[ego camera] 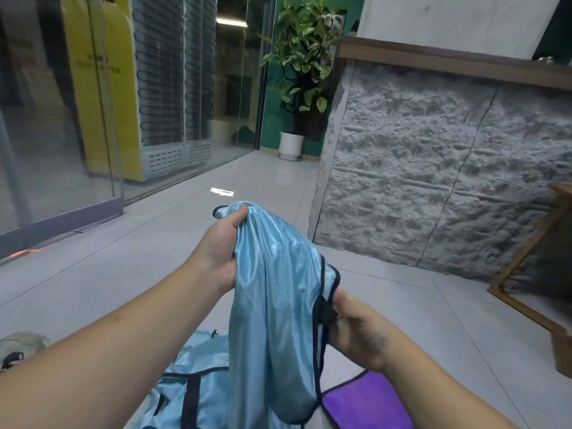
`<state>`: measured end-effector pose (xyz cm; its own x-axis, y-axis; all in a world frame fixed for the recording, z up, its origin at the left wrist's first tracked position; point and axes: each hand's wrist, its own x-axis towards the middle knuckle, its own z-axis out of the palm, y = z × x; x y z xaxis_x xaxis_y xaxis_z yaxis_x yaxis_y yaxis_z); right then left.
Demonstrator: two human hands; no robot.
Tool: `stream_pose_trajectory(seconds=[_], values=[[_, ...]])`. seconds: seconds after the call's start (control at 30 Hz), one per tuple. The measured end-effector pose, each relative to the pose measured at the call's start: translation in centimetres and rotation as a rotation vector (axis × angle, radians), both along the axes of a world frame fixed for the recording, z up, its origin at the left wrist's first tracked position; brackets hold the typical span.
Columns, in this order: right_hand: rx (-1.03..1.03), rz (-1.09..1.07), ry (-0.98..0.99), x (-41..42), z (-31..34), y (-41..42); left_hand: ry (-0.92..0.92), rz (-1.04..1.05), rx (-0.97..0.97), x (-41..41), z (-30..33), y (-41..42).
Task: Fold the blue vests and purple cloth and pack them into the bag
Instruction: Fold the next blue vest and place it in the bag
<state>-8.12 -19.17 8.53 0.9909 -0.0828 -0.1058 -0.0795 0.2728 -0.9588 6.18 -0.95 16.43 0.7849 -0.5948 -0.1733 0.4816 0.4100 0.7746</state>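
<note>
- Left hand [221, 243] grips the held vest [272, 305] at its top end, fingers curled round a bunched edge; likely the high anchor so the cloth hangs straight.
- Right hand [356, 329] pinches the black trim on the vest's right edge, lower down, thumb on top. Looks like it's hunting for a seam or armhole to square the garment up.
- Vest hangs in the air between both hands, bunched lengthwise, not flat yet. Judgement: still sorting and opening out, no fold started.
- Second vest [188, 376] lies crumpled on the floor [108, 274] under the forearms, at the bottom edge of view, black trim showing. The hanging vest's lower end overlaps it in view; can't tell if they touch.
- Purple cloth [365, 400] lies flat on the floor just right of the vests, below the right wrist, part cut off by the frame.
- Bag: not clearly in view. Pale object [21, 348] at the left edge near the left elbow; can't tell what it is.
- Around: stone-faced counter [448, 181] to the right, wooden frame [526, 267] leaning by it, potted plant [301, 88] far back, glass wall [62, 119] left.
- Obstacles: bare floor ahead is free for laying flat; the floor vest and purple cloth crowd the near space, so the hanging end could snag or drag them.
</note>
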Motion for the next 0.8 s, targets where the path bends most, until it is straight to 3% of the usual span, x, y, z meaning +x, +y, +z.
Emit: stream_pose_trajectory(seconds=[0.1,0.17,0.37,0.57,0.8], values=[[-0.156,-0.099,0.033,0.8,0.9,0.7,-0.007,0.046,0.074,0.5,0.0,0.2],[-0.15,-0.205,0.018,0.8,2.0,0.5,-0.009,0.081,0.114,1.0,-0.1,0.6],[0.209,-0.372,0.048,0.5,5.0,0.3,-0.001,0.125,0.212,1.9,-0.4,1.6],[0.337,-0.428,0.035,0.9,6.0,1.5,0.042,-0.113,-0.105,0.6,-2.3,2.0],[0.236,-0.442,0.078,1.2,5.7,1.2,-0.359,-0.388,0.217,-0.3,-5.0,2.1]])
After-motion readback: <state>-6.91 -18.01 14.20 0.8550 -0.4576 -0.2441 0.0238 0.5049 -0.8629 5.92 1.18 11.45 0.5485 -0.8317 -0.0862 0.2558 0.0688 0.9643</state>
